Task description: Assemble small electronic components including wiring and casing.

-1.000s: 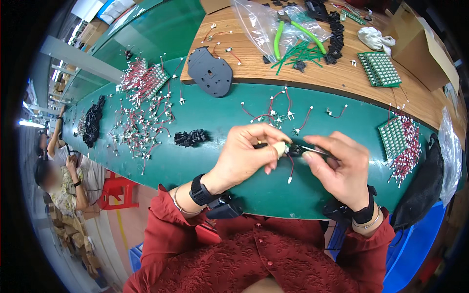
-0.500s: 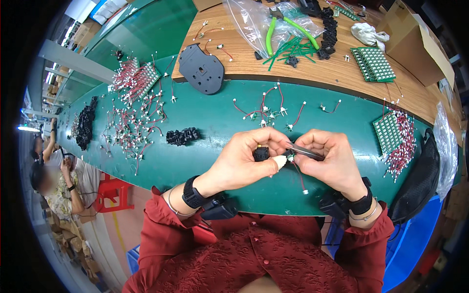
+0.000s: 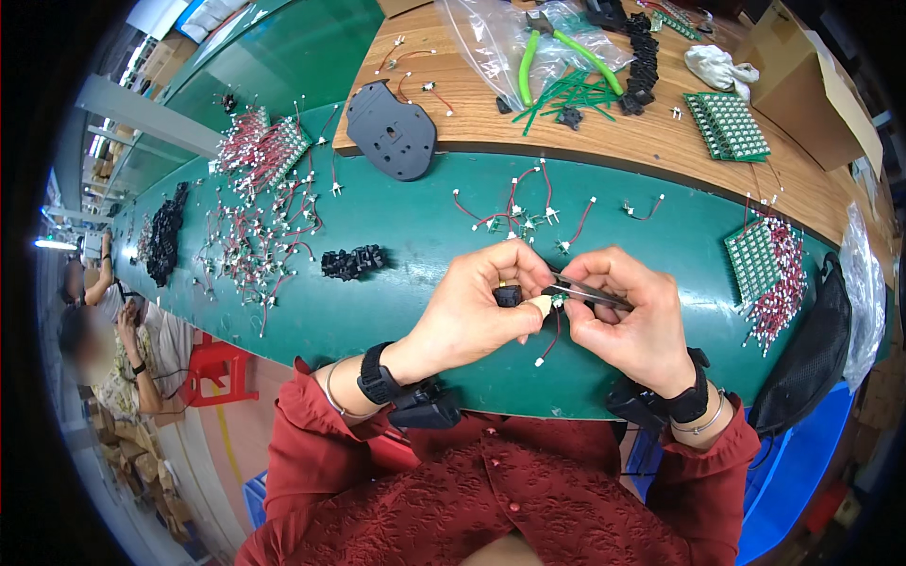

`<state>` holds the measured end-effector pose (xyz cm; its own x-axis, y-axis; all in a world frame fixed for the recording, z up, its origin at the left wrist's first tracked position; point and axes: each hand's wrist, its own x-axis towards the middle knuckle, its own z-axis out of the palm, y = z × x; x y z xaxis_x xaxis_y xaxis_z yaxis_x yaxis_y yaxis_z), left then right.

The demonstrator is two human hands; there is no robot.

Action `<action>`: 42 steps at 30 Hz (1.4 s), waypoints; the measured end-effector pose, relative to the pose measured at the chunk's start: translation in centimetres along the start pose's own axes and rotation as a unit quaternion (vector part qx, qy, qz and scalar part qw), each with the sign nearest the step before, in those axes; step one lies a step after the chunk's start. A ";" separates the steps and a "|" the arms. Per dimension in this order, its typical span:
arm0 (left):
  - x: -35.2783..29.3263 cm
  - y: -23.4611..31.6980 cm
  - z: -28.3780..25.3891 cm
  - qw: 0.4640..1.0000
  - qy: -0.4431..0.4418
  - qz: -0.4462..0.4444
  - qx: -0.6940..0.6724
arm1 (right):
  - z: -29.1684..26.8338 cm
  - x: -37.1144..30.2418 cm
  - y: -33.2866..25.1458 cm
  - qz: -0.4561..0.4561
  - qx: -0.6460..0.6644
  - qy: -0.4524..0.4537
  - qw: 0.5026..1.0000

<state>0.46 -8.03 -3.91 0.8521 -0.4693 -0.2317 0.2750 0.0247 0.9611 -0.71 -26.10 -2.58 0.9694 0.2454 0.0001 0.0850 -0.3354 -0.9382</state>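
Note:
My left hand [image 3: 477,307] is closed, a pale finger cot [image 3: 540,306] over its thumb tip. Against its curled fingers sits a small black plastic part [image 3: 508,296]. At the fingertips is a tiny circuit board [image 3: 558,301], partly hidden, next to another dark piece. From the board a red wire [image 3: 555,338] hangs down to a white plug [image 3: 539,362]. My right hand [image 3: 637,316] pinches metal tweezers [image 3: 595,294], whose tips reach the board at my left fingertips. Just beyond my hands lie several wired boards [image 3: 528,222] on the green table [image 3: 396,311].
Left stand a pile of wired boards [image 3: 255,236] and black parts [image 3: 354,262]. A dark plate [image 3: 392,132] overlaps the wooden board [image 3: 453,113], which carries green-handled cutters [image 3: 528,66]. Right are a board panel [image 3: 752,264] and a black mesh bag [image 3: 802,340]. Co-workers [image 3: 123,358] sit far left.
The red wire and its plug have swung from the right of the board to below and left of it. The tweezers and my right hand have shifted slightly; both hands keep their hold.

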 end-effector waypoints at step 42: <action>-2.1 4.6 -2.9 0.967 0.024 0.056 0.247 | -1.2 0.3 -0.2 -0.052 0.131 -0.032 0.990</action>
<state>1.25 -4.35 0.60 0.8875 -0.4458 -0.1164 -0.0569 -0.3568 0.9325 -0.17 -27.05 -2.00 0.9413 0.3261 0.0875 0.1131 -0.0602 -0.9918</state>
